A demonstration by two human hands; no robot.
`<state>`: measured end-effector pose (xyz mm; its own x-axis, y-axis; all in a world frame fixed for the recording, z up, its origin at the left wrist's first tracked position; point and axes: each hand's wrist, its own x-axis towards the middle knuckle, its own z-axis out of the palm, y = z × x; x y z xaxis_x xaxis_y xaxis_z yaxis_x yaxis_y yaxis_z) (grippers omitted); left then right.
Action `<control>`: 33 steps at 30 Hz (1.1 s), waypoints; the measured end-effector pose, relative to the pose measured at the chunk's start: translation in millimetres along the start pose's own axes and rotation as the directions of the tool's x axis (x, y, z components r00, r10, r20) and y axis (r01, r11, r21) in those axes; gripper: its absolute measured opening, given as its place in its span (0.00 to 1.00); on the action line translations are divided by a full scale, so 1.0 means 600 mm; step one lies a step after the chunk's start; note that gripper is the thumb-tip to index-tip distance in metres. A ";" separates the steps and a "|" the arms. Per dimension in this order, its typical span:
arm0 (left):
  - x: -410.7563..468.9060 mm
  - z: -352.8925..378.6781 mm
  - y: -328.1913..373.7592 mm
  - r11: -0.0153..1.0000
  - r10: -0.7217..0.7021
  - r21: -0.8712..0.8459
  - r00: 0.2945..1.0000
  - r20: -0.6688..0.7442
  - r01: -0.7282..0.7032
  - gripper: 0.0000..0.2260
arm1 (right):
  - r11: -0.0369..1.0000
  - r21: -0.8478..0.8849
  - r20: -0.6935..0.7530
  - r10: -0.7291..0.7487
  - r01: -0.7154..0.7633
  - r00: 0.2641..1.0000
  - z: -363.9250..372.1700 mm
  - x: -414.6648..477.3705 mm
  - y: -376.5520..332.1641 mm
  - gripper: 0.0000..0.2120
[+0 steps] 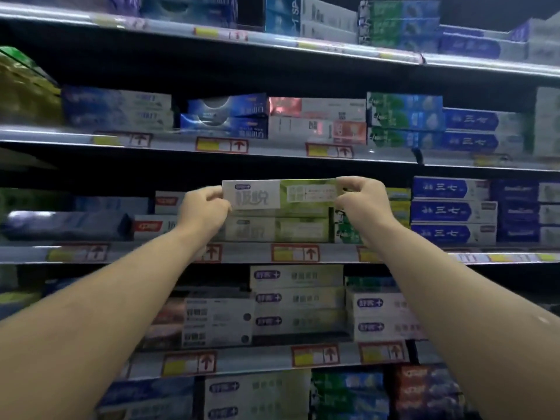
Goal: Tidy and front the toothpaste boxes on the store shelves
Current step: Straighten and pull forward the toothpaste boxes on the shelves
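A white and green toothpaste box (pixel 280 194) is held level in front of the middle shelf (pixel 242 253), long side facing me. My left hand (pixel 203 207) pinches its left end and my right hand (pixel 360 197) pinches its right end. Just below and behind it lies a matching white and green box (pixel 277 230) on the shelf. Red and white boxes (pixel 151 225) lie to the left, partly hidden by my left hand. Blue and white boxes (pixel 451 212) are stacked to the right.
Several shelves of stacked toothpaste boxes fill the view. The shelf above (pixel 212 144) holds blue, red and green boxes, and the one below (pixel 257 356) holds white boxes (pixel 298 298). Yellow and red price tags (pixel 295 253) line the shelf edges.
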<state>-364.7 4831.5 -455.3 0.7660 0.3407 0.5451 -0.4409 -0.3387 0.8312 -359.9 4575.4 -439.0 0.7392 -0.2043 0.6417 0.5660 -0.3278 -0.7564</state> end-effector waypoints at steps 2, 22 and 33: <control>0.042 0.000 0.009 1.000 0.005 0.013 1.000 -0.017 -0.005 0.21 | 1.000 0.011 -0.006 -0.013 0.013 1.000 0.015 0.034 -0.001 0.24; 0.143 0.023 -0.027 0.978 -0.087 0.200 0.991 0.102 0.065 0.35 | 0.963 -0.262 0.030 -0.060 0.066 0.998 0.092 0.091 0.022 0.30; 0.005 -0.036 -0.042 0.689 0.285 0.583 0.900 0.330 -0.431 0.28 | 0.732 -0.567 0.319 -0.229 0.379 0.920 0.074 -0.022 0.011 0.29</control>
<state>-361.5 4860.0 -472.2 0.7183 -0.0789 0.6913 -0.3613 -0.8914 0.2736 -349.7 4616.8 -457.9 0.6666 0.1815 0.7230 0.4873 -0.8401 -0.2384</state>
